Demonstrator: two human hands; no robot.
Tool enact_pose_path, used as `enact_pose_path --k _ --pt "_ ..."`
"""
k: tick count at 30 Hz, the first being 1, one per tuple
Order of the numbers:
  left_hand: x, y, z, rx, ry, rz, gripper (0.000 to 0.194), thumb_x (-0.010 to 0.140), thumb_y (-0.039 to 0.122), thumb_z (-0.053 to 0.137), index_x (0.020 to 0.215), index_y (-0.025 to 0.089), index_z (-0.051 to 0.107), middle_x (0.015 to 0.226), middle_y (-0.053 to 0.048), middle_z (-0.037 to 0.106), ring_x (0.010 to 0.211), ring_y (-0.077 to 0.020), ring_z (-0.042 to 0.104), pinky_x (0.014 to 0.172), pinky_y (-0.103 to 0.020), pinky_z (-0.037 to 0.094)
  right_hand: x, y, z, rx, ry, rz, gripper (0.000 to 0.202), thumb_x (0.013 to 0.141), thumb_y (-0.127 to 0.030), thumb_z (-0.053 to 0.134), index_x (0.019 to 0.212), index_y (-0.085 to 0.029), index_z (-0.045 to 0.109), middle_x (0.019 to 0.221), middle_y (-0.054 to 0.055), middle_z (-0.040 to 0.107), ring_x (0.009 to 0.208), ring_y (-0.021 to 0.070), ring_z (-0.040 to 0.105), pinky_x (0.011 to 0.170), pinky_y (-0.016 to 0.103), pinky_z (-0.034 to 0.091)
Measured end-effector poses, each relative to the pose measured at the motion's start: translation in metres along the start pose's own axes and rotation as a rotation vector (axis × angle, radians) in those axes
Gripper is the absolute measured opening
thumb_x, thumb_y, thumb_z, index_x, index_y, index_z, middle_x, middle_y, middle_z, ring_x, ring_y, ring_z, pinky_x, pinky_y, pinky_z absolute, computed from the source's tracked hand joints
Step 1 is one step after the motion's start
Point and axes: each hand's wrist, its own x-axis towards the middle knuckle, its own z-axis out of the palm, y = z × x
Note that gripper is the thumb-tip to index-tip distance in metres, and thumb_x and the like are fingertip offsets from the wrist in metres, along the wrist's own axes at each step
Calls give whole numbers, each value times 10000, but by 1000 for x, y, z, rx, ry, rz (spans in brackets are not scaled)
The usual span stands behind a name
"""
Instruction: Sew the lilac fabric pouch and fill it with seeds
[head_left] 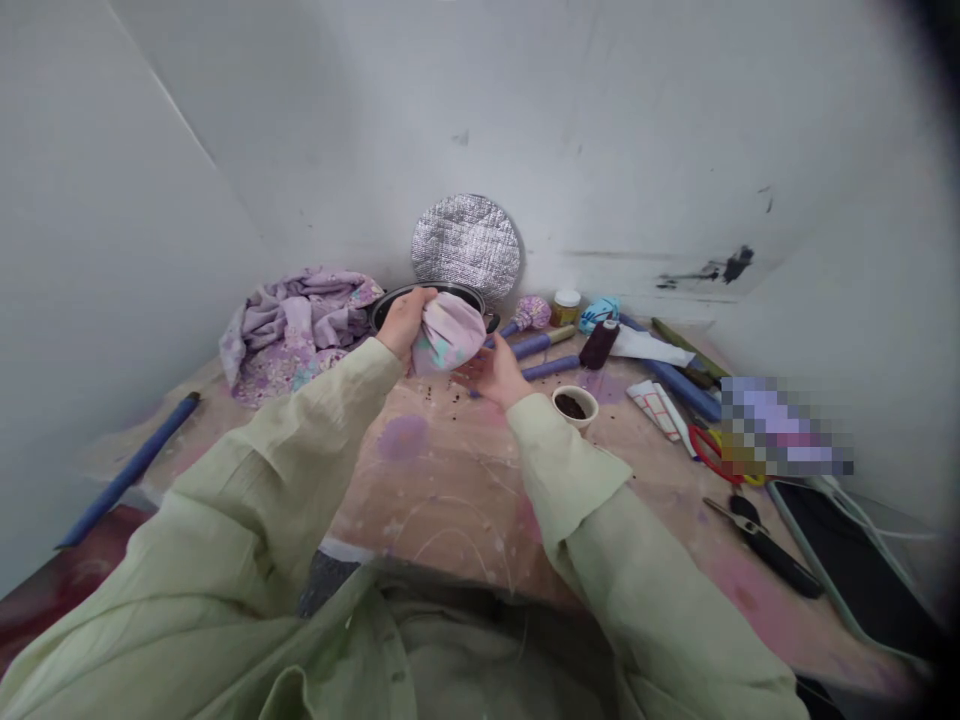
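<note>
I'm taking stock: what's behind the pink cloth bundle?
Behind the pink cloth bundle, held in the left hand, part of a dark pan shows, then a silvery disc. Bundle and hand cover much of the pan; whether it holds anything can't be told.

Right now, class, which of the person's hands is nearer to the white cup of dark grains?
The right hand: it is just left of the white cup and slightly beyond it. The left hand is farther left, gripping the pink cloth bundle.
</note>
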Motion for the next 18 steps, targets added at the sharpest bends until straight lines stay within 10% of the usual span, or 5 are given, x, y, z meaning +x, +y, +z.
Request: enact_pose_path --k 7,10,15,18 --pt "-3 -9 -4 226 -117 242 332 759 131 515 450 147 396 449 59 317 460 -60 277 460 -211 205 6 -57 -1 276 127 -255 346 907 -348 260 1011 -218 563 1106 -10 620 1088 94 557 996 284 411" --pt "3 -13 1 155 -55 251 355 769 136 509 448 152 356 458 59 297 456 -58 272 462 -207 218 -7 -45 2 267 115 -426 280 884 -353 387 1091 -282 562 1256 -66 538 1230 57 438 1077 248 300" --pt "8 -3 8 -4 50 226 310 793 144 494 502 156 390 498 53 340 471 -59 313 463 -194 257 -32 22 21 222 -22 -127 430 895 -464 258 875 -194 592 915 78 665 1052 208 583 924 468 449" --pt "4 3 3 -22 51 253 311 798 149 489 506 158 384 504 53 320 479 -59 308 469 -191 259 -31 21 23 255 -132 -15 549 894 -471 163 811 -150 601 845 127 667 913 233 630 831 483 484"
